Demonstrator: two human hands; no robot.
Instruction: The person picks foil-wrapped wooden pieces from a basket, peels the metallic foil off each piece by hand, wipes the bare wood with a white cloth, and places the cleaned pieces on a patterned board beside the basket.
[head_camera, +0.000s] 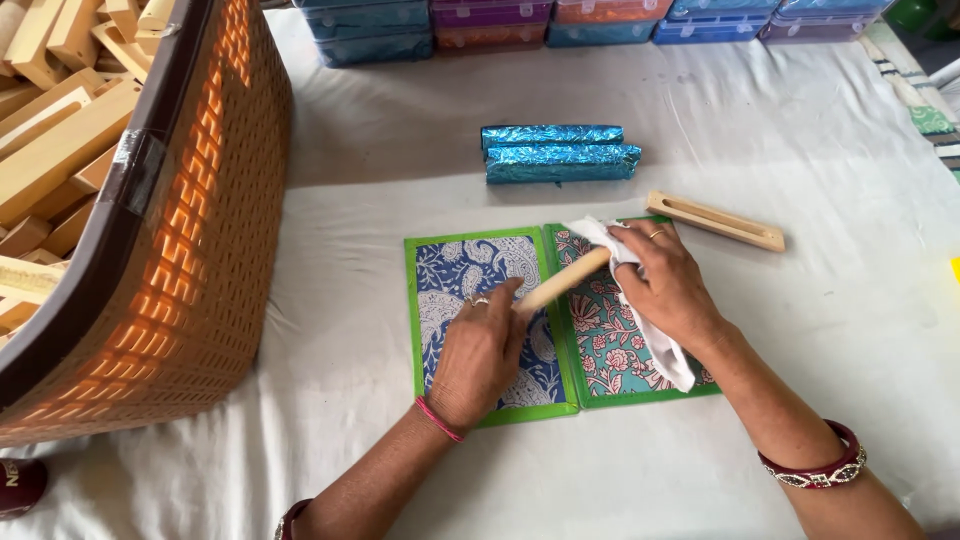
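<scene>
Big orange woven basket (190, 260) of wood blocks sits far left on white cloth (800, 150). Centre: open green-edged print folder (470, 265). L hand (480, 355) grips wooden stick (562, 281) end; R hand (665, 285) clenches white rag (660, 345) round it, above folder.
</scene>
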